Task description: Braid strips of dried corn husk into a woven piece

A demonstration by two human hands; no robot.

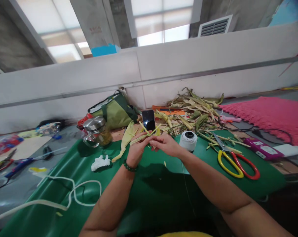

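Observation:
Pale yellow-green corn husk strips (152, 132) cross each other and stick up from between my two hands. My left hand (138, 144), with a green bead bracelet on its wrist, is closed around their lower part. The fingers of my right hand (165, 144) pinch together against the left thumb, at the base of the strips; the exact grip is partly hidden. Just behind the hands a dark phone (148, 120) stands upright. A larger corn husk (126, 141) lies left of my left hand. A spool of white thread (188, 141) stands beside my right wrist.
Scissors (231, 161) with yellow and red handles lie at the right. A heap of dried husks (195, 105) is at the back. A glass jar (98, 130), green bag (118, 112), crumpled tissue (100, 163) and white cable (72, 187) are at the left, on or near the green mat (149, 200).

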